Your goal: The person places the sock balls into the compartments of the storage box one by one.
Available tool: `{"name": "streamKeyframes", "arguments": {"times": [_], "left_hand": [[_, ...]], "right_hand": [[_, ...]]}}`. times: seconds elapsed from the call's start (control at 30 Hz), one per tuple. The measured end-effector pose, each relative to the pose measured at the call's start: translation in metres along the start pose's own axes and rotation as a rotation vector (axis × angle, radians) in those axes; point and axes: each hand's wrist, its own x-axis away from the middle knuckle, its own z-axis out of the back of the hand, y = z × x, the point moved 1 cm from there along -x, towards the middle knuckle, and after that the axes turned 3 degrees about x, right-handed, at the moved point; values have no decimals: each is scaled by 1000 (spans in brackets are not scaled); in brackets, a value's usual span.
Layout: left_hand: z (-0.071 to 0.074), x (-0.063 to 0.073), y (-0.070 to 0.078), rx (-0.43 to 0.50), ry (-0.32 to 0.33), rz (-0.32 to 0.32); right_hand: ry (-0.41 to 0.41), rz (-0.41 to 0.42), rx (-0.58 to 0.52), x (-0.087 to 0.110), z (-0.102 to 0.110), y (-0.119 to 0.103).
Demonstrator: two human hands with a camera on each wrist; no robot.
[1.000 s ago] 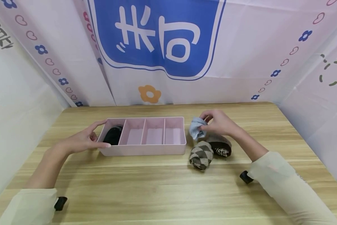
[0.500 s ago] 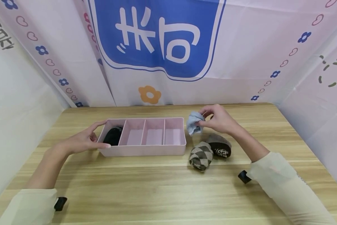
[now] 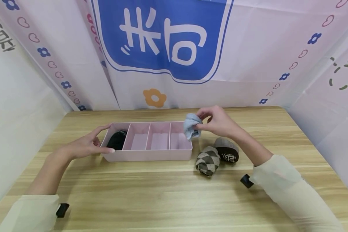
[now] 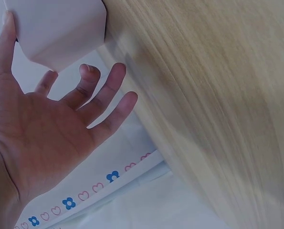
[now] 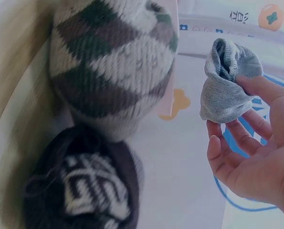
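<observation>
My left hand [image 3: 82,145] holds the left end of a pink divided storage box [image 3: 147,156], thumb on the front wall and index finger at the back corner. In the left wrist view, its other fingers are loosely bent, off the box. A rolled black sock [image 3: 116,140] lies in the leftmost compartment. My right hand [image 3: 221,122] pinches a balled light blue sock [image 3: 192,126] between thumb and fingers, above the rightmost compartment's right edge. The right wrist view shows this blue sock [image 5: 230,90] bunched, its folded opening facing up.
Right of the box, a rolled checkered sock [image 3: 208,161] and a rolled grey and dark brown sock [image 3: 226,150] with a light pattern touch on the wooden table [image 3: 162,199]. A printed cloth [image 3: 249,64] hangs behind the table.
My right hand has lifted the light blue sock and carried it left, from beside the other socks to over the box's right end. The left hand and box have stayed put.
</observation>
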Motion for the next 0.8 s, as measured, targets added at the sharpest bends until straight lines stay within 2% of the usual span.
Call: {"name": "streamKeyframes", "arguments": {"times": [0.3, 0.57, 0.8], "left_hand": [[1, 3, 3, 45, -32, 26], [1, 3, 2, 33, -27, 24], [2, 2, 3, 23, -25, 30]], "right_hand": [[-44, -2, -63, -13, -13, -15], [-59, -9, -64, -25, -22, -24], [-66, 37, -70, -35, -33, -32]]}}
